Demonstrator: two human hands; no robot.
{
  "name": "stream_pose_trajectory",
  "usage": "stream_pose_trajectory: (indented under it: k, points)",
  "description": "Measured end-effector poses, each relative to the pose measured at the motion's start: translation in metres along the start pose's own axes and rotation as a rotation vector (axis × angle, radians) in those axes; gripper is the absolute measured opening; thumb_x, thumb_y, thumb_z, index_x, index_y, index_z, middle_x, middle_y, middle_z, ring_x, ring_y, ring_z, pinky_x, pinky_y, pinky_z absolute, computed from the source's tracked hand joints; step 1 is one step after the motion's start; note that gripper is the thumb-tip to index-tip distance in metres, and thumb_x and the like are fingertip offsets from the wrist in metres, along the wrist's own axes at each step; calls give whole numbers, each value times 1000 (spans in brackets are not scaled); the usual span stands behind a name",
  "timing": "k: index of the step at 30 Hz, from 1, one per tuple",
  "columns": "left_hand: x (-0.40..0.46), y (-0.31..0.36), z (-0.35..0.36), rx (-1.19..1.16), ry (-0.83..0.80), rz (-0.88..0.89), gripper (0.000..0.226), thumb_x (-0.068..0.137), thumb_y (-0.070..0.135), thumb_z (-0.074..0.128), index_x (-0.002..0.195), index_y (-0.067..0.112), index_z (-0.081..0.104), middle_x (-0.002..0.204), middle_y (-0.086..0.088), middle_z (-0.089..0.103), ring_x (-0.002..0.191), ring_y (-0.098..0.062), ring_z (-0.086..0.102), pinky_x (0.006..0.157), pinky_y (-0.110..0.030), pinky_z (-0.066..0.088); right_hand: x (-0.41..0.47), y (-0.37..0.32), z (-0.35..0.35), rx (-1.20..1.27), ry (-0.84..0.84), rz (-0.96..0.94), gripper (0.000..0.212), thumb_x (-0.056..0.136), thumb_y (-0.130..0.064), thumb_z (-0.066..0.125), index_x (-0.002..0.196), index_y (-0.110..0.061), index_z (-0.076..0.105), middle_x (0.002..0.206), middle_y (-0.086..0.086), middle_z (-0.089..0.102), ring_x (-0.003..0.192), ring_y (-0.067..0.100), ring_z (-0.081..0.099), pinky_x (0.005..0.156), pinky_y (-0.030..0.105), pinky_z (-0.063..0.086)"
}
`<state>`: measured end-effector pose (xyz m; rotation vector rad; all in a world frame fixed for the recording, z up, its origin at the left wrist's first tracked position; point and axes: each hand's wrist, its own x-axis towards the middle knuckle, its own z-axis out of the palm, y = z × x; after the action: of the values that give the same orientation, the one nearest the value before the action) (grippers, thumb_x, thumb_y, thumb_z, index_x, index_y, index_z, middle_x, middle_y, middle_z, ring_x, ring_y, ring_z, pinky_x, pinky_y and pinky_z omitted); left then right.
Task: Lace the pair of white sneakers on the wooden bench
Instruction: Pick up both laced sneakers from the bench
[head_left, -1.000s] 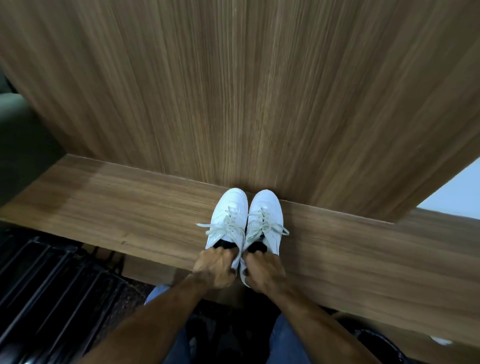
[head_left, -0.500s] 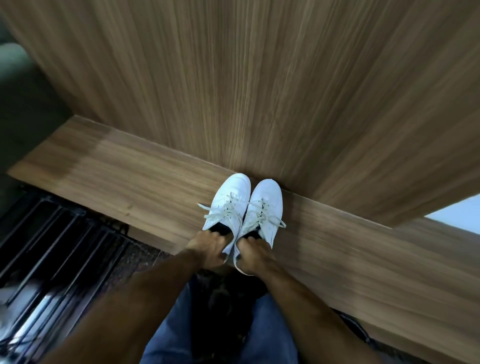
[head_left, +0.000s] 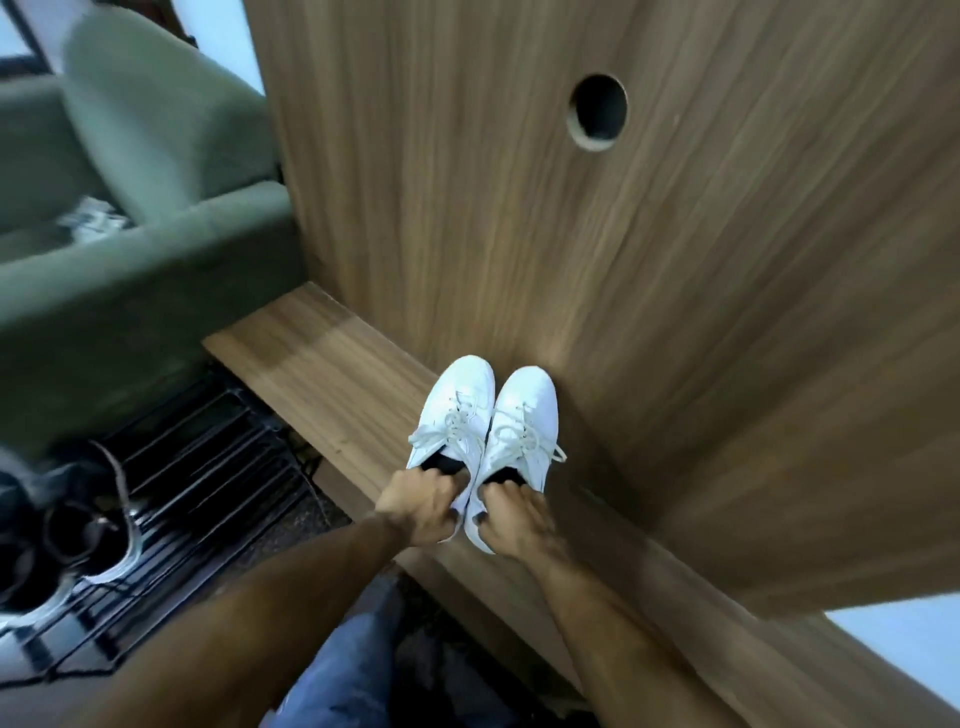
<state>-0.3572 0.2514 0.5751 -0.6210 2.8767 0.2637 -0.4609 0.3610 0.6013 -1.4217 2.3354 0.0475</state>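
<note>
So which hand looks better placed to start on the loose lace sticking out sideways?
Probably the left hand: it grips the heel of the left white sneaker, whose loose lace end trails out on that side. The right hand holds the other white sneaker.

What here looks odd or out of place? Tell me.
Nothing is spilled or broken. The laces on both sneakers lie loose, ends trailing over the sides. Each hand grips a heel.

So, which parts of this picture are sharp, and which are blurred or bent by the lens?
Head view: the two white lace-up sneakers and both hands are fairly sharp; the green upholstered sofa and the black slatted rack at the left edge are smeared; the wide lens bows the brown wooden bench.
</note>
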Motion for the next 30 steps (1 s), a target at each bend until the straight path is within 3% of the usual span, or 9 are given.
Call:
stream_pose_trajectory:
  k: [6,10,16,30]
  points:
    - [-24,-36,-42,-24,147,-195,32,85,39,45,113,24,41,101,-4,65,89,-33,63,63,-33,43,26,-42,-45,-102,88,-190,22,92,-29,52,108,-15,55,116,13,60,113,34,53,90,39,40]
    - [-46,-72,-57,-55,186,-352,27,86,36,45,111,23,44,98,-6,68,87,-36,63,62,-32,39,53,-85,-64,-155,109,-328,14,91,-26,53,97,-14,56,108,13,64,107,34,58,86,38,44]
    - [-68,-155,-49,-67,235,-581,43,89,37,44,130,27,38,106,-8,68,96,-37,63,65,-34,39,116,-175,-63,-212,93,-524,15,93,-22,51,103,-14,57,109,14,65,107,35,59,86,39,44]
    - [-56,-341,115,-232,187,-1029,47,92,36,43,137,27,35,107,-9,68,98,-36,63,65,-35,37,312,-324,84,-450,-116,-861,24,96,-25,46,115,-13,53,119,16,60,111,37,55,90,41,41]
